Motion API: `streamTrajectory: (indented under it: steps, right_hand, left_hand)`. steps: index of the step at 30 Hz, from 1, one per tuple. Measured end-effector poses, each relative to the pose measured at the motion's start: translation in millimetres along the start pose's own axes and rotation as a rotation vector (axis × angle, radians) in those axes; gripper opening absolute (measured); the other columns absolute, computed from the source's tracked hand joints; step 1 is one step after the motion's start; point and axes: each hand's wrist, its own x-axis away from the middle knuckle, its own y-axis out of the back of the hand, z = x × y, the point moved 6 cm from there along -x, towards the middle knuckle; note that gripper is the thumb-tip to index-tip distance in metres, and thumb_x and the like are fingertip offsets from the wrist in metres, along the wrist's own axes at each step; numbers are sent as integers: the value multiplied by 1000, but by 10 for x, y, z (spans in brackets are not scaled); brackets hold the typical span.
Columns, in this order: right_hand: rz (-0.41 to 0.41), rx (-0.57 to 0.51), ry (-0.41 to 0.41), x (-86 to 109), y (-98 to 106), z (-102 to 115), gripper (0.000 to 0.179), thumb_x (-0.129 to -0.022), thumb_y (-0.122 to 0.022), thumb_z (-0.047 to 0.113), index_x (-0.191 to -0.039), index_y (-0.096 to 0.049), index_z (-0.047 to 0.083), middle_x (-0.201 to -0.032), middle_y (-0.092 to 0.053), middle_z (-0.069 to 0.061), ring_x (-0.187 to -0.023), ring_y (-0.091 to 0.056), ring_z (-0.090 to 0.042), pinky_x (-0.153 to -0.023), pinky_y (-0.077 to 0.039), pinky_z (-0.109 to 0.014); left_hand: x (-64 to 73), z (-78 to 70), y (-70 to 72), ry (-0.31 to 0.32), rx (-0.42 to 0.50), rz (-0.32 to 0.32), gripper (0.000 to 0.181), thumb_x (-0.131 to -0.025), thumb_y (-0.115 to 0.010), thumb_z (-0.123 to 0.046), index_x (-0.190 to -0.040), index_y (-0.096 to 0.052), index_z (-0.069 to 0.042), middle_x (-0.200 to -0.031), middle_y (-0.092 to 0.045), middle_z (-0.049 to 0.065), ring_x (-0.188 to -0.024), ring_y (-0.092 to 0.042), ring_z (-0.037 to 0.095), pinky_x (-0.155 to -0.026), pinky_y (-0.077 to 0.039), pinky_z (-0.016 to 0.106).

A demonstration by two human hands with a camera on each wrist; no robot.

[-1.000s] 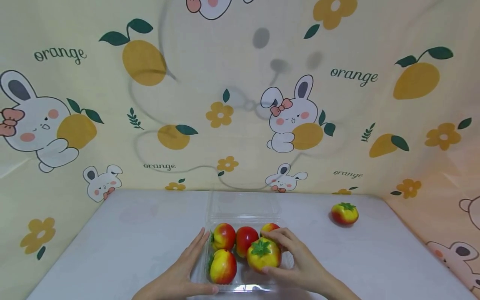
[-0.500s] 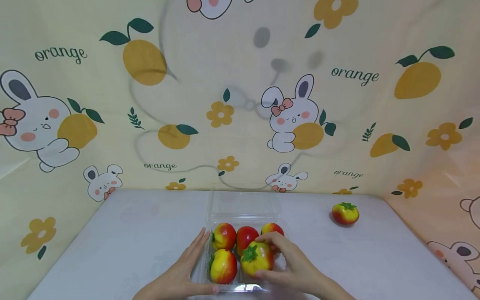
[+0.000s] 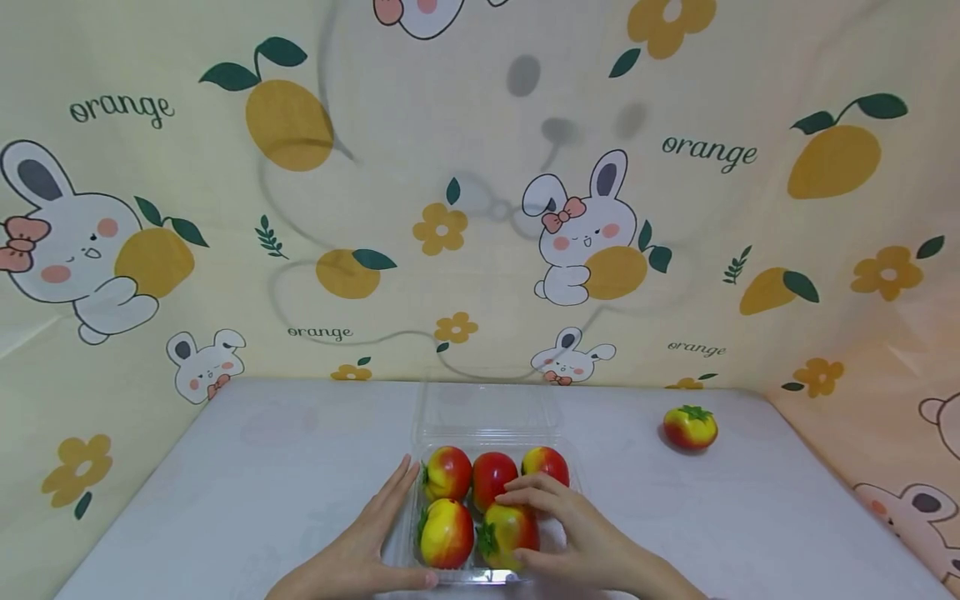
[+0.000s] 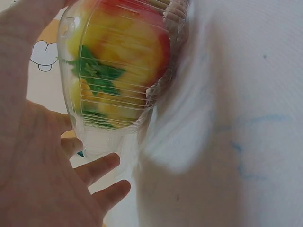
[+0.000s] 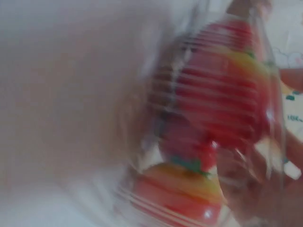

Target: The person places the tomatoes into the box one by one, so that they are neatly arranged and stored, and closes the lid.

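A clear plastic clamshell box (image 3: 483, 577) lies open in the head view, with several red-and-yellow persimmons inside. My right hand (image 3: 581, 529) holds a persimmon (image 3: 510, 529) by thumb and fingers, low in the front row, its green calyx turned left. Left of it lies another persimmon (image 3: 447, 533). Behind are three more, including a red persimmon (image 3: 493, 479) in the middle. Along the box's left side my left hand (image 3: 360, 542) rests with extended fingers and thumb at the front corner. The left wrist view shows this hand (image 4: 33, 156) beside the ribbed wall; the right wrist view is blurred.
One persimmon (image 3: 690, 428) lies apart on the white table (image 3: 285, 467) at the back right. The box's transparent lid (image 3: 487, 408) is folded back toward the patterned backdrop (image 3: 480, 275), which rises behind the table and along both sides.
My right hand has moved the persimmon left and down into the front row, and its calyx has turned from facing up to facing left. The left hand stays in place.
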Motion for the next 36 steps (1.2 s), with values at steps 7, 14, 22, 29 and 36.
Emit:
streamTrajectory:
  steps: [7,14,22,29,36]
  right_hand:
    - [88,6,2,28,18,27,49,-89,-68,34,-135,-53,26,-133,-54,6,-120,-50,-16,-97,-51,-31]
    - [18,-23,-38,-13,19,8,45,-85,-72,39,-127,-59,28,-121,-59,8,-106,-55,-7,-89,-52,-22]
    - [-57,-83,-80,-55,-36,-3,41,-82,-76,35,-119,-63,25,-108,-60,5,-93,-57,-7,-79,-55,-20]
    - [-66,-78,-123,-66,-83,-26,42,-80,-77,37,-115,-61,21,-106,-58,1,-83,-59,-7,-71,-56,-21]
    - [-51,-79,-152,-50,-104,-54,43,-81,-75,40,-118,-59,23,-107,-57,4,-87,-60,-6,-76,-54,-17]
  left_hand:
    - [5,-6,1,-4,-11,4,109,-73,-73,-56,-155,-5,-31,-163,6,4,-145,-12,44,-96,-28,77]
    - [0,-10,6,0,-30,-2,111,-72,-73,-58,-155,-5,-30,-163,4,5,-144,-14,44,-96,-30,77]
    - [-11,-6,0,13,-40,-2,111,-71,-72,-59,-155,-7,-28,-163,4,4,-144,-14,44,-96,-29,77]
    - [6,-10,2,-14,-40,-1,109,-73,-73,-56,-155,-5,-30,-163,5,4,-144,-13,44,-98,-26,77]
    - [6,-5,-8,-15,-28,3,109,-74,-73,-55,-155,-6,-30,-163,6,5,-144,-12,45,-97,-26,77]
